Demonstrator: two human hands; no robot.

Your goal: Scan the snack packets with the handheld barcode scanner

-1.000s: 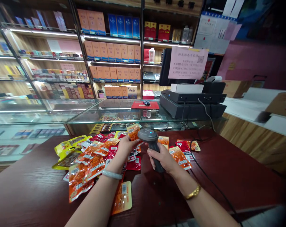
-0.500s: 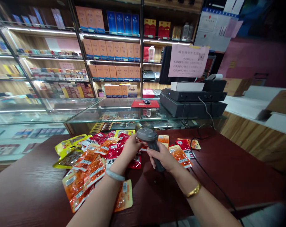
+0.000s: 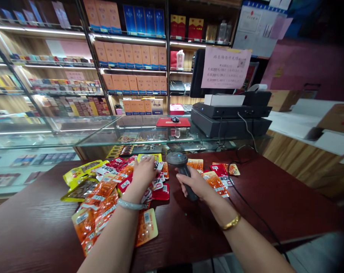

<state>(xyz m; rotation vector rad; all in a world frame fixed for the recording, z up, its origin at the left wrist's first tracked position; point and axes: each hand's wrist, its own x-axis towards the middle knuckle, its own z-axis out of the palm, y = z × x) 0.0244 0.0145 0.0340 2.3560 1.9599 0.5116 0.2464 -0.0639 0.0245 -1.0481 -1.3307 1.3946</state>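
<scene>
My right hand (image 3: 195,183) grips the handle of a dark grey barcode scanner (image 3: 180,163), whose head points left and whose black cable (image 3: 247,206) trails off to the right over the table. My left hand (image 3: 143,172) lies palm down on a heap of small snack packets (image 3: 112,185), fingers spread over red and orange ones; I cannot tell whether it grips one. More orange and red packets (image 3: 216,182) lie just right of the scanner. One orange packet (image 3: 146,227) sits alone under my left forearm.
The packets lie on a dark red wooden table (image 3: 274,204). Behind it runs a glass display counter (image 3: 109,132) with a red mouse pad (image 3: 172,121), a black cash register (image 3: 231,117) and a monitor with a pink notice (image 3: 225,68). Shelves of boxed goods (image 3: 132,57) fill the back wall.
My left hand held an orange packet up at the scanner head, then lowered it and now rests flat on the heap. The scanner dipped slightly lower in my right hand.
</scene>
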